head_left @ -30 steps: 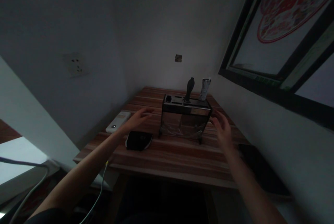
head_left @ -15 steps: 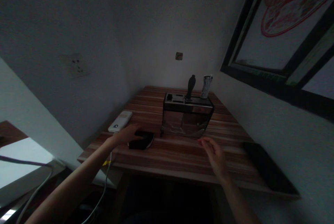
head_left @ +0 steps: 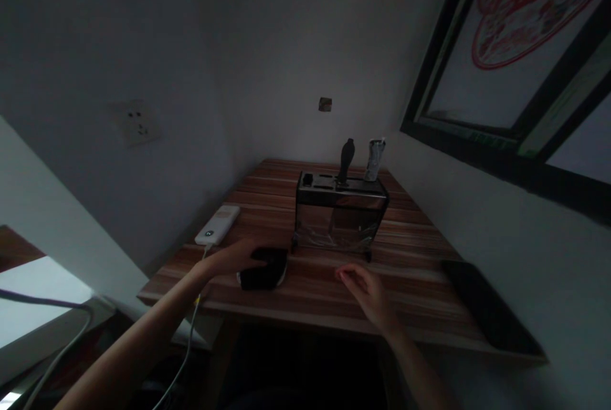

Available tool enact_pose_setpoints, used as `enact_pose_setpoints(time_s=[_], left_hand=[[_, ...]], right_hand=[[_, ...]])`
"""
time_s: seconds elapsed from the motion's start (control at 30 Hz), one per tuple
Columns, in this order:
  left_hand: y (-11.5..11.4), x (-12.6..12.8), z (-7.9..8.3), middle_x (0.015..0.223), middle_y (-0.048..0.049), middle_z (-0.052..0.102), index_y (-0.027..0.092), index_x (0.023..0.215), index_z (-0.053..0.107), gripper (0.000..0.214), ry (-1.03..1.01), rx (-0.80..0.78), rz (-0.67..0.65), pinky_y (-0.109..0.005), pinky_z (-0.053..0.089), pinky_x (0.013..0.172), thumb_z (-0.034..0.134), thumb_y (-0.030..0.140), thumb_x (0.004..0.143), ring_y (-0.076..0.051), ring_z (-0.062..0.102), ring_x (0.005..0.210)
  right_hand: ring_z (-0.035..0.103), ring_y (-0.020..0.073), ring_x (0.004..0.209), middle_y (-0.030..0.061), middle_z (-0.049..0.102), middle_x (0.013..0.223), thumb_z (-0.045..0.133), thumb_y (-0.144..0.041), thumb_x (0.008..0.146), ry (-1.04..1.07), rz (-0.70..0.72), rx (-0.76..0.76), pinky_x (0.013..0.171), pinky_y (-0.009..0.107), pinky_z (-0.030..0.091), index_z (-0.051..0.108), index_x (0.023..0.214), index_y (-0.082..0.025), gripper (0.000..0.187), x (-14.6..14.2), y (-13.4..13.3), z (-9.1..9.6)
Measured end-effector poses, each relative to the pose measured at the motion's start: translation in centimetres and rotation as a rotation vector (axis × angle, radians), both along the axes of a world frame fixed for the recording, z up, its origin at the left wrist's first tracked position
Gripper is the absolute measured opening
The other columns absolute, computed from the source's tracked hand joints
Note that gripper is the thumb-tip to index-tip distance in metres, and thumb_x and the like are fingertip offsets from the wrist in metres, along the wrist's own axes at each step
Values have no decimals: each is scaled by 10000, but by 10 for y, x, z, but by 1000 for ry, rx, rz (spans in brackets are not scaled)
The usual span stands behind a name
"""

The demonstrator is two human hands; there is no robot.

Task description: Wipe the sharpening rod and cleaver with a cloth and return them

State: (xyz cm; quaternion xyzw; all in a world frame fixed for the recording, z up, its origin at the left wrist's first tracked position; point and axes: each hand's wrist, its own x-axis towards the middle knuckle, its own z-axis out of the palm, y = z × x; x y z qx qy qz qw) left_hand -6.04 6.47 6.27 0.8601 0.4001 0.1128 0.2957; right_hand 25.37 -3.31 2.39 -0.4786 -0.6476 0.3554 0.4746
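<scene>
My left hand (head_left: 238, 256) grips the left side of a small, flat black object (head_left: 265, 274) with a pale edge, near the table's front. Its kind is too dark to tell. My right hand (head_left: 366, 292) hovers over the wooden table (head_left: 310, 298), thumb and fingers pinched together; whatever they hold, if anything, does not show. Between and behind both hands stands a see-through knife block (head_left: 338, 225) with a dark slotted top. A black handle (head_left: 347, 158) sticks up out of it, and a grey, wrapped-looking handle (head_left: 375, 158) rises at its right end.
A white power bank (head_left: 217, 225) with a cable (head_left: 191, 333) lies at the table's left. Along the right edge rests a long black flat object (head_left: 491, 308). Walls close in on both sides, with a framed picture (head_left: 477, 123) at right and a socket (head_left: 137, 123) at left.
My right hand has moved left and slightly toward me, away from the knife block's right corner. My left hand and the black object have shifted slightly toward me.
</scene>
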Motion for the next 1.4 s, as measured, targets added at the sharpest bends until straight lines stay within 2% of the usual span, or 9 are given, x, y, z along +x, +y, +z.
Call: enact_pose_setpoints(time_s=[0.17,0.27,0.43,0.53,0.67,0.87,1.1,1.27,1.4], left_hand=[[-20,37,13,1047,-26,684,212,1085,622,338,-96,-27,-65,-297,427,873,609,293,757,-220,607,970],[-26,67,13,982,-31,682,194,1079,617,342,-177,-89,-99,-289,453,800,606,327,764,-200,606,886],[-22,109,-7,1016,-43,672,207,1162,573,421,-364,-271,-166,-321,433,862,615,350,768,-209,586,951],[-17,125,-24,1055,-57,655,199,1193,550,472,-419,-361,-173,-336,431,874,628,365,758,-210,586,956],[-15,135,-40,1082,-61,633,199,1188,548,492,-489,-329,-155,-330,439,870,654,361,735,-209,580,954],[-18,136,-41,1036,-55,651,163,1139,582,456,-554,-369,-164,-339,442,866,617,419,763,-223,580,948],[-16,137,-44,984,-30,664,184,1101,609,469,-590,-467,-142,-354,439,865,648,465,728,-228,581,935],[-15,136,-46,970,-36,668,182,1106,612,467,-610,-503,-145,-342,450,838,663,444,722,-223,592,912],[-16,136,-44,983,-38,667,173,1123,606,465,-598,-470,-159,-343,438,858,657,419,733,-222,587,926]], right_hand=[[629,197,934,51,656,1031,599,-411,799,21,70,-26,810,329,510,571,1086,-246,331,-16,1,3],[582,224,1065,57,627,1141,671,-398,732,8,26,5,938,388,451,543,1152,-252,463,-20,8,2],[628,262,955,81,683,1004,672,-404,702,-12,-114,-5,881,426,474,630,978,-200,346,-2,23,-9],[644,255,896,69,700,935,658,-381,711,-106,-137,6,845,418,487,641,935,-196,291,15,26,-3],[659,218,802,37,702,842,596,-351,772,-208,-157,103,756,358,515,641,877,-226,169,30,23,36],[635,184,733,28,680,832,544,-330,837,-474,-170,416,688,314,504,642,890,-238,144,25,20,124],[555,233,1001,70,643,983,480,-228,886,-936,-187,895,895,428,430,629,1023,-201,204,5,54,206],[475,263,1137,82,613,1095,506,-69,824,-1332,-137,1024,1035,532,282,628,1037,-158,262,-11,87,238],[560,221,1014,30,678,923,528,-37,798,-1661,-107,906,1069,548,205,684,856,-198,232,-28,102,244]])
